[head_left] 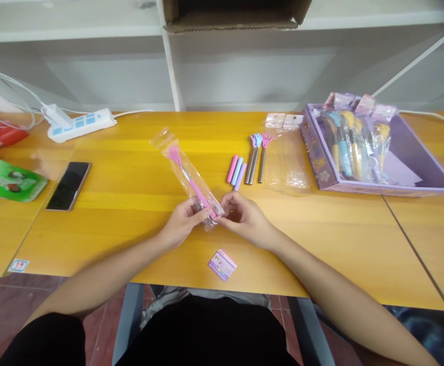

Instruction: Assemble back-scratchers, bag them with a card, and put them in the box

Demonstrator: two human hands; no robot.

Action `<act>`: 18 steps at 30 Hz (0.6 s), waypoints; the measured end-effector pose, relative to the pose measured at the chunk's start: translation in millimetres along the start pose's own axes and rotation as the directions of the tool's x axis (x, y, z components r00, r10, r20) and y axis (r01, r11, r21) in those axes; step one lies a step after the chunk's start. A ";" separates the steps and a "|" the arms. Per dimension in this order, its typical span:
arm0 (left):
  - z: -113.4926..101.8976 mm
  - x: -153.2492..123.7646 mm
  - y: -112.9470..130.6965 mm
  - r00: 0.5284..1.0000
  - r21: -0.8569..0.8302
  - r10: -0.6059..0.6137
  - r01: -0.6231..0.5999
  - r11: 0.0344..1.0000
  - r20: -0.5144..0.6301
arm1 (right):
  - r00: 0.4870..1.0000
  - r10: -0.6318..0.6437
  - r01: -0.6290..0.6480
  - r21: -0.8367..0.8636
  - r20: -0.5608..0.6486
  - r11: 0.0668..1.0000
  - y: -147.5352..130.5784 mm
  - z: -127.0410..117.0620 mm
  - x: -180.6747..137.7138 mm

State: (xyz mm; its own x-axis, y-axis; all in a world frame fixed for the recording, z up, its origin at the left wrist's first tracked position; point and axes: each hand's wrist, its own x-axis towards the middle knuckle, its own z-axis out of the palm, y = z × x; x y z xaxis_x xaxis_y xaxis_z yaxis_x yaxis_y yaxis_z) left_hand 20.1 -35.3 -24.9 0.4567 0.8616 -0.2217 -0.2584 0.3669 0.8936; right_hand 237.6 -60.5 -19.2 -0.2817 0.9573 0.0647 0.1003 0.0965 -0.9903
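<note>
A pink back scratcher (197, 190) with a small hand-shaped head lies inside a clear plastic bag (195, 170), tilted over the table. My left hand (183, 219) is closed around the lower part of the bag and the pink handle. My right hand (246, 216) pinches the bag's near end, its fingers curled. Just beyond the right hand lie a pink handle (232, 169), a blue handle (237, 171) and a purple handle (240, 176). Beside them are several metal rods (262, 165) with pink and blue hand-shaped heads. A small printed card (222, 265) lies near the table edge.
Flat clear bags (288, 157) lie left of a purple display box (427, 168) that holds several bagged items. To the left are a phone (69, 186), a green package (8, 177) and a power strip (88, 123) with cables. A cardboard box (233, 15) sits on the shelf above.
</note>
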 end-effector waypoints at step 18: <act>-9.6 4.9 21.3 0.999 0.093 0.047 -0.048 0.994 0.016 | 0.915 -0.388 0.402 -0.248 0.106 0.881 -4.6 -11.6 -1.6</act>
State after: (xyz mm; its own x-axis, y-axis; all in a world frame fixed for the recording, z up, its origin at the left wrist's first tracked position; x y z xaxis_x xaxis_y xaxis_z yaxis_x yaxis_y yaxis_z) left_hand 8.7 -19.9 -10.8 0.4577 0.8721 -0.1733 -0.1997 0.2908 0.9357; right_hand 248.6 -59.3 -13.3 -0.3980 0.8100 0.4306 0.2119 0.5379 -0.8159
